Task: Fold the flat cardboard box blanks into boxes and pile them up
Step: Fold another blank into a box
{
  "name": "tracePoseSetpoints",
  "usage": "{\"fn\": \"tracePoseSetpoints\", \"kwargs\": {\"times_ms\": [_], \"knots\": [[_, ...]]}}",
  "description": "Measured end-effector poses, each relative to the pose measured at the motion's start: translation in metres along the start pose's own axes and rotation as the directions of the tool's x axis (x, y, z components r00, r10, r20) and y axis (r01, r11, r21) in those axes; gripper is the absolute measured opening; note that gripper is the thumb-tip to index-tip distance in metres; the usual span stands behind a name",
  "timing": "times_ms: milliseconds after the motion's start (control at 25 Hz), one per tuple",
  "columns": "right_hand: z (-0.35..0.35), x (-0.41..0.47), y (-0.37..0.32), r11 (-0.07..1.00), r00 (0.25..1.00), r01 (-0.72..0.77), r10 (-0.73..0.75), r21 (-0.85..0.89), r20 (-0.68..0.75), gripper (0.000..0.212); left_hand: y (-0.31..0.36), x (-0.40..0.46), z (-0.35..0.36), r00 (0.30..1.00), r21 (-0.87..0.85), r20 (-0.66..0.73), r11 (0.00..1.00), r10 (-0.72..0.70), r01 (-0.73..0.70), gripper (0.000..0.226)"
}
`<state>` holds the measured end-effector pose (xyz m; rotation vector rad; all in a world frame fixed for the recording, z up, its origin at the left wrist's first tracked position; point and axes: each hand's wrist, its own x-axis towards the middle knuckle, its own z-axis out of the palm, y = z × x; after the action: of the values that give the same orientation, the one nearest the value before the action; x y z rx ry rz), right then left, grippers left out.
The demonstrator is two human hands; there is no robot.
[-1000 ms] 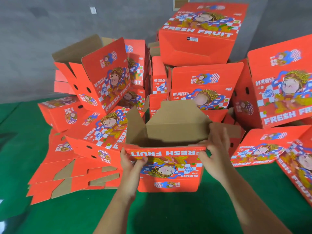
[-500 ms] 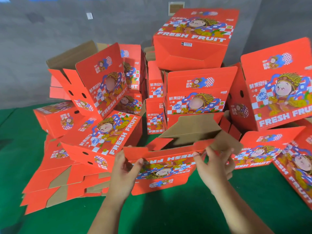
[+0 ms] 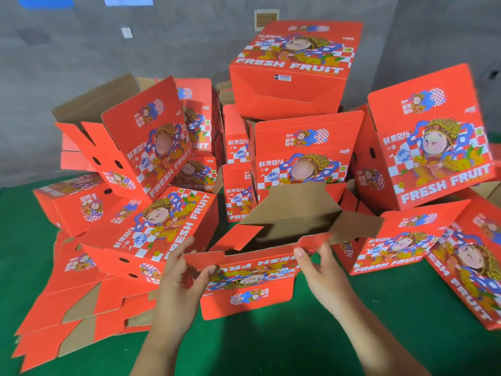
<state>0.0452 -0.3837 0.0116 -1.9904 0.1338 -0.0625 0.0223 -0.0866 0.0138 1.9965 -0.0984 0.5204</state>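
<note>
Item in hand: one half-formed red fruit box (image 3: 252,283), printed side facing me and upside down, standing on the green table (image 3: 352,335) near the middle, in front of the pile of folded boxes (image 3: 295,74). Step, as I judge it: closing the flaps at its open top; the brown far flap (image 3: 295,204) stands raised, a red side flap (image 3: 238,237) leans inward at left, a brown side flap (image 3: 357,226) juts out at right. My left hand (image 3: 184,278) pinches the near flap's left corner, thumb on the printed face, fingers behind the edge. My right hand (image 3: 322,270) holds the same flap's right end, thumb and fingers curled about the edge; how firmly I cannot tell. Next move, by my reckoning: tuck the side flaps in, fold near and far flaps down so they lock, then lift the box onto the heap. Remaining stock: flat blanks (image 3: 70,318) stacked at near left, partly under a folded box (image 3: 151,229) lying on its side. Further boxes (image 3: 428,142) lean at right.
</note>
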Motion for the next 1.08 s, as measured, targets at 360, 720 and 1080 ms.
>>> {"fn": "tracePoseSetpoints", "kwargs": {"times_ms": [360,720,1080], "knots": [[-0.001,0.007,0.019,0.999,0.998,0.024,-0.026,-0.029,-0.061,0.033,0.018,0.016,-0.015,0.916,-0.11,0.39,0.983,-0.093,0.147,0.027],[-0.02,0.012,0.009,0.987,0.972,0.144,-0.154,-0.068,-0.178,0.054,0.026,0.017,-0.011,0.846,-0.159,0.504,0.945,-0.172,0.287,0.03],[-0.024,0.007,0.0,0.973,0.963,0.161,-0.192,-0.168,-0.191,0.05,0.006,0.005,0.017,0.969,0.185,-0.13,0.955,-0.209,0.231,0.045]]}}
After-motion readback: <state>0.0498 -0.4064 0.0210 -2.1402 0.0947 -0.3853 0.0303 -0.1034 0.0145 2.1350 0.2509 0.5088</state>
